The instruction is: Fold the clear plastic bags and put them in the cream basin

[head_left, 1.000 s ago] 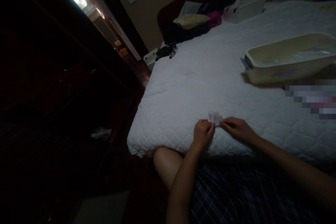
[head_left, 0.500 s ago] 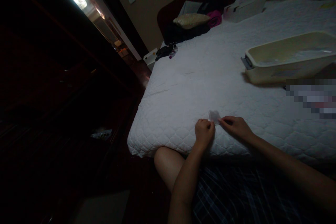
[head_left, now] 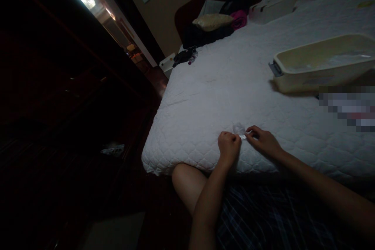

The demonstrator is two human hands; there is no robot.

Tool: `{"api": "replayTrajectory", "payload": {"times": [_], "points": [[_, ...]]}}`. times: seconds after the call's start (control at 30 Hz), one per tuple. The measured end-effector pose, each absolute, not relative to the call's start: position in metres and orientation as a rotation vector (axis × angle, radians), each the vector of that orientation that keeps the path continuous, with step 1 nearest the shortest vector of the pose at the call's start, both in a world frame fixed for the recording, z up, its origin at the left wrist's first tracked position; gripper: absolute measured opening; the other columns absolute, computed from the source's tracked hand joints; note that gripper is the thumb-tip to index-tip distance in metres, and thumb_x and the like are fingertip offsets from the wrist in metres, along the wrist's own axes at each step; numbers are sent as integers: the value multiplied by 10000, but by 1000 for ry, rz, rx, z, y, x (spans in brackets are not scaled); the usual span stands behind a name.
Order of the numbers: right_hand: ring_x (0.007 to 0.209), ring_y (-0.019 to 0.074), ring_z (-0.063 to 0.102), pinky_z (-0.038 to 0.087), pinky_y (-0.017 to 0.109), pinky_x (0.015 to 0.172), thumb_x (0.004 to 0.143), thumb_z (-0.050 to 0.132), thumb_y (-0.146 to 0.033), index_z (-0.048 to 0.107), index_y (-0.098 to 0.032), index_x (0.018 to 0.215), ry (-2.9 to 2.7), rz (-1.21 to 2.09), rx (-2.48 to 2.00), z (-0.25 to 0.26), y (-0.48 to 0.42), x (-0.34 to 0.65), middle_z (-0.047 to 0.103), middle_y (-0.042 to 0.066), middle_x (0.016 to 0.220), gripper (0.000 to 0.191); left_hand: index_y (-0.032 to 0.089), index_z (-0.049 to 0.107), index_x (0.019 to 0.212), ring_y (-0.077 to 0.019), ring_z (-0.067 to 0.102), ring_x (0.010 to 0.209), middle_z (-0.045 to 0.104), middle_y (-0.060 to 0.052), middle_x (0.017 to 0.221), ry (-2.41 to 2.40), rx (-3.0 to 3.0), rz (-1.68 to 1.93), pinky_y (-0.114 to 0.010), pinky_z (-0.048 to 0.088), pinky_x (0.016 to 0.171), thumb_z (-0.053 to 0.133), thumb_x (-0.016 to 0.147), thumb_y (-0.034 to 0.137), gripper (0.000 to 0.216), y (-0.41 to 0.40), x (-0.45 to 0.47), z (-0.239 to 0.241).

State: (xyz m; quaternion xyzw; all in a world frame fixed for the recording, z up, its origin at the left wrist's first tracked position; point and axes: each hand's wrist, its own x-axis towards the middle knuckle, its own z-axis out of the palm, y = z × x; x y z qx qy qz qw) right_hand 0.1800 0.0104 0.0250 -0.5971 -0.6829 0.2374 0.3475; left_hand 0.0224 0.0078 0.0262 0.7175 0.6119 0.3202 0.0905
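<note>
A small clear plastic bag [head_left: 239, 128] is stretched between my two hands, just above the near edge of the white quilted mattress [head_left: 211, 113]. My left hand [head_left: 229, 146] is closed, pinching the bag's near left corner between thumb and fingers. On the other side, my right hand [head_left: 262, 140] pinches its near right corner with thumb and forefinger. The strip between the fingertips catches the light. Whether anything lies inside the bag is too small to make out.
A long cream plastic bin [head_left: 319, 76] with a grey latch stands on the bed at right. Toward the headboard lie a beige pillow [head_left: 213, 22], a magenta roll [head_left: 239, 20] and a white box [head_left: 274, 9]. A dark cabinet [head_left: 58, 86] fills the left side.
Both hands stay nearly in place with their pinch on the bag. The bag has shifted slightly in shape, and its near edge now shines brighter.
</note>
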Motion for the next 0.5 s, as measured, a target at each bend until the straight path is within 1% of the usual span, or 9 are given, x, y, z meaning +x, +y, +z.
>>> {"api": "replayTrajectory", "payload": {"times": [0.2, 0.27, 0.37, 0.43, 0.5], "points": [[650, 190, 636, 446, 302, 598, 856, 481, -358, 657, -207, 961, -1936, 427, -1441, 17, 11, 182, 696, 46, 730, 255, 189, 709, 654, -180, 577, 781, 694, -34, 694, 1817, 2177, 935, -300, 454, 743, 612, 819, 179, 192, 7, 23, 26], [678, 194, 636, 459, 315, 624, 873, 460, -342, 672, -200, 990, -1982, 353, -1393, 13, 12, 182, 702, 63, 768, 280, 197, 711, 667, -185, 576, 792, 700, -31, 713, 1802, 2195, 931, -314, 458, 755, 607, 823, 178, 189, 7, 23, 25], [761, 204, 646, 483, 342, 703, 885, 449, -317, 687, -200, 1026, -2028, 291, -1302, 8, 14, 184, 718, 82, 867, 300, 200, 716, 682, -189, 574, 804, 702, -32, 727, 1798, 2209, 916, -323, 460, 768, 612, 827, 185, 179, 8, 22, 25], [778, 209, 639, 485, 356, 728, 888, 447, -304, 695, -199, 1025, -2065, 261, -1266, 6, 14, 184, 715, 82, 866, 302, 200, 718, 687, -190, 570, 815, 700, -33, 726, 1806, 2216, 905, -323, 459, 769, 618, 830, 194, 175, 8, 22, 24], [760, 209, 625, 481, 360, 721, 891, 438, -290, 698, -199, 1022, -2097, 224, -1251, 6, 14, 183, 701, 77, 818, 306, 199, 718, 685, -188, 566, 809, 697, -34, 724, 1811, 2229, 896, -322, 456, 764, 618, 834, 199, 180, 9, 22, 23]]}}
